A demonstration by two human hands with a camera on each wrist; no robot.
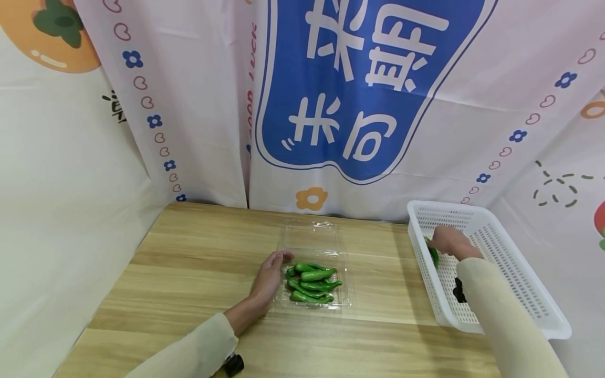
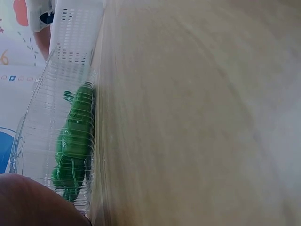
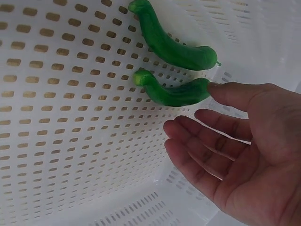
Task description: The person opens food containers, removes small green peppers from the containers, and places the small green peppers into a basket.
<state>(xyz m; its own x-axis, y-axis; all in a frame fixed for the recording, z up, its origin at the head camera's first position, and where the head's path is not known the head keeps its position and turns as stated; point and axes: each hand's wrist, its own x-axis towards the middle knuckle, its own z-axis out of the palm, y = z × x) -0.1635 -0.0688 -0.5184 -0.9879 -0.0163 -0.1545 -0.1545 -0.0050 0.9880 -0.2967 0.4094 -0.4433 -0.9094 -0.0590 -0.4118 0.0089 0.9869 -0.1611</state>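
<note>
A clear plastic box with its lid folded back holds several green peppers. My left hand rests at the box's left side, fingers fairly straight along its edge; in the left wrist view part of the hand overlaps the box's near end. Over on the right, my right hand reaches down into a white perforated basket. Two curved green peppers lie in there. The right wrist view shows the thumb at the tip of the lower pepper, the other fingers loosely bent below it. The upper pepper lies beside it.
The box and basket stand on a wood-grain table. The basket's raised walls surround my right hand. A printed curtain hangs along the table's back edge, and white cloth covers both sides.
</note>
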